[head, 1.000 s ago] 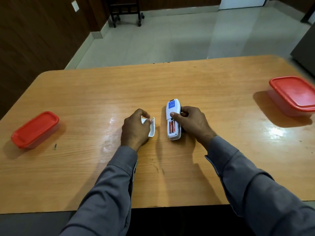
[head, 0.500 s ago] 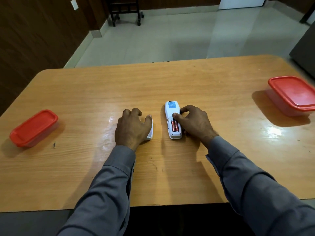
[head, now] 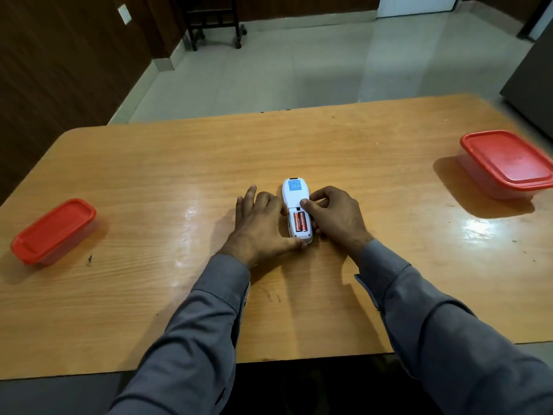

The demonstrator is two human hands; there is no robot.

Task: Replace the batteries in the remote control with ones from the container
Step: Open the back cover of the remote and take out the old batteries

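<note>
A white remote control point(head: 294, 190) lies face down in the middle of the wooden table point(head: 179, 157). Its battery bay is uncovered and shows two orange batteries point(head: 300, 221) side by side. My right hand point(head: 335, 217) grips the remote from the right, thumb on its back just above the bay. My left hand point(head: 258, 226) lies flat against the remote's left side, fingers spread, thumb touching its near end. The white battery cover is not visible; it may be under my left hand. Two red-lidded containers stand closed: one at the left point(head: 54, 230), one at the far right point(head: 505, 160).
The table's near edge runs just below my forearms. Beyond the far edge is a tiled floor with a dark wheeled stand point(head: 214, 22) by the wood-panelled wall.
My left hand laid the white cover down on the table, then slid right until it rests against the remote. My right hand has kept hold of the remote.
</note>
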